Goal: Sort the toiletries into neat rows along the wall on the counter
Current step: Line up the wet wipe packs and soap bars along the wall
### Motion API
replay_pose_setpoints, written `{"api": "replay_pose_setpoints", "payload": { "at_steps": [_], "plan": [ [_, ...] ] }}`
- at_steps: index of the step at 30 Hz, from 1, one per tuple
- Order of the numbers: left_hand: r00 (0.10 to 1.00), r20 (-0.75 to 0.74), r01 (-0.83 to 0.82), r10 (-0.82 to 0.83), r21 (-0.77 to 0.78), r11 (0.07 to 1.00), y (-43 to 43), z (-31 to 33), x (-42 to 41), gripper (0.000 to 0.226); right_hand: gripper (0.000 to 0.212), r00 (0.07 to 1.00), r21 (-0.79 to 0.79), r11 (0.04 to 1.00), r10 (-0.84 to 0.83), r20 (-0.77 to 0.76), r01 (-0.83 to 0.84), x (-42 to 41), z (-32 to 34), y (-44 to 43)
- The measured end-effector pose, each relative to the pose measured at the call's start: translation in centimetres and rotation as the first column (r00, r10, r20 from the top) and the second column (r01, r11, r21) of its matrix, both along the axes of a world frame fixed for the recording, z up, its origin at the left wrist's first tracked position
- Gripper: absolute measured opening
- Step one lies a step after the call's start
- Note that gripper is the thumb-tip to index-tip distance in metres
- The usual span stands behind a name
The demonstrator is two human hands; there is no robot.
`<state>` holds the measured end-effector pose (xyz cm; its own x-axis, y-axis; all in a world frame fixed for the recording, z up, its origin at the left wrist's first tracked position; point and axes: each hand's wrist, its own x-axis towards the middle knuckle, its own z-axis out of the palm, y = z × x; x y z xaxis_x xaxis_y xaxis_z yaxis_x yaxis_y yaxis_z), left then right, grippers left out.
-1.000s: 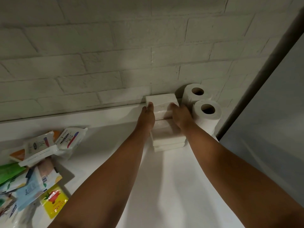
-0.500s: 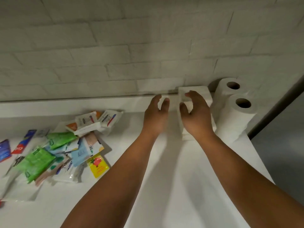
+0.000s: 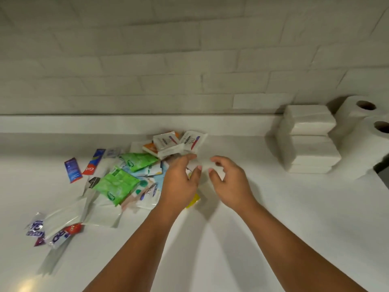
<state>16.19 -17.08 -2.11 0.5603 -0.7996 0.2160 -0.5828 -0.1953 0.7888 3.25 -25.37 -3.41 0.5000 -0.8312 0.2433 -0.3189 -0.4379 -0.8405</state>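
Observation:
A loose pile of toiletry packets (image 3: 134, 175) lies left of centre on the white counter (image 3: 273, 207): green sachets (image 3: 116, 185), white soap packs (image 3: 168, 144), blue and red sachets (image 3: 72, 169). My left hand (image 3: 182, 182) hovers over the pile's right edge, fingers relaxed, covering most of a yellow packet (image 3: 194, 200). Just right of it my right hand (image 3: 229, 182) hovers with loosely curled fingers and holds nothing. Stacked white tissue packs (image 3: 307, 140) stand against the wall at the right, beside two toilet rolls (image 3: 366, 127).
A white brick wall (image 3: 168, 60) with a low ledge (image 3: 105, 123) runs along the back of the counter. Flat clear-wrapped packs (image 3: 63, 224) lie at the front left. The counter's right end drops off near a dark gap (image 3: 383, 165).
Both hands let go of the white tissue stack by the wall and moved left and back to the packet pile. The view swung left.

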Motion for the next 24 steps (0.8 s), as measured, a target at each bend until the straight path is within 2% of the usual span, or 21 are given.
{"api": "replay_pose_setpoints", "payload": {
  "at_steps": [3, 6, 14, 19, 24],
  "plan": [
    [0.993, 0.114, 0.028, -0.038, 0.088, 0.996, 3.2, -1.5, 3.4, 0.034, 0.033, 0.994, 0.063, 0.997, 0.049, -0.100, -0.043, 2.9, -1.3, 2.7],
    [0.984, 0.171, 0.029, -0.056, 0.157, 0.987, 5.2, -3.4, 6.2, 0.038, 0.038, 0.987, 0.137, 0.990, 0.034, -0.159, -0.012, 5.8, -2.8, 4.5],
    [0.942, 0.276, 0.136, -0.191, 0.209, 0.969, 6.0, -6.6, 9.4, 0.049, 0.036, 0.966, 0.240, 0.944, -0.185, -0.179, 0.226, 10.6, -4.5, 5.6],
    [0.869, 0.407, 0.176, -0.281, 0.277, 0.945, 5.5, -7.2, 10.0, 0.050, 0.026, 0.938, 0.491, 0.808, -0.341, -0.058, 0.324, 12.3, -4.1, 4.9],
    [0.799, 0.532, 0.107, -0.281, 0.335, 0.936, 4.5, -7.6, 10.7, 0.051, 0.019, 0.911, 0.722, 0.649, -0.407, 0.062, 0.241, 13.2, -3.1, 5.1]
  ]
}}
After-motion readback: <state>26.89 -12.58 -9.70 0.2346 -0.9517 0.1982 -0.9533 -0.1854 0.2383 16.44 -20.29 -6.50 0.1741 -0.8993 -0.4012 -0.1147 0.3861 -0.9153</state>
